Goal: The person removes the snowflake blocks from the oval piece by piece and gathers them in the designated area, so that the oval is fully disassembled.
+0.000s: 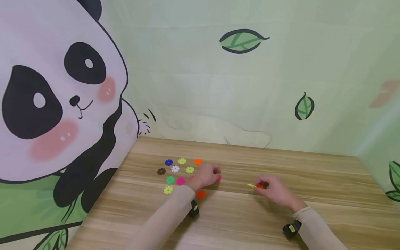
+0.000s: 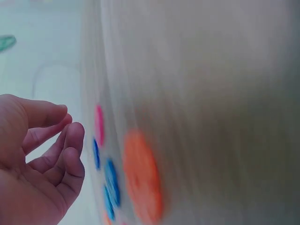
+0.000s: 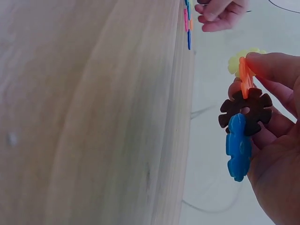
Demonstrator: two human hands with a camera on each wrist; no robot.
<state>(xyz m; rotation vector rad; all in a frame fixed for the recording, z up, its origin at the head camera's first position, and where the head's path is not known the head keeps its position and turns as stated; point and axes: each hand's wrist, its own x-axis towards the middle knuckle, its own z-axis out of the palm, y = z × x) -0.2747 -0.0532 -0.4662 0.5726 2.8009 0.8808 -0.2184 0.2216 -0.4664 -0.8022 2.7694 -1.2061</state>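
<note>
My right hand (image 1: 276, 190) pinches a chain of interlocked plastic snowflake discs above the table. In the right wrist view the chain runs from a yellow disc (image 3: 233, 65) through an orange disc (image 3: 243, 77) and a brown disc (image 3: 258, 105) to a blue disc (image 3: 238, 150). Thumb and fingers grip it at the orange and yellow end. My left hand (image 1: 206, 174) hovers over the right side of the loose discs, fingers loosely bent, with nothing visible between them. A pink disc (image 1: 219, 178) lies just beside its fingertips, and an orange disc (image 1: 201, 194) lies near its wrist.
Several loose discs lie left of the left hand, among them a blue one (image 1: 168, 162), a white one (image 1: 175, 168) and a green one (image 1: 170, 180). The wooden table (image 1: 250, 222) meets a printed panda cloth (image 1: 187, 86) at the back and left.
</note>
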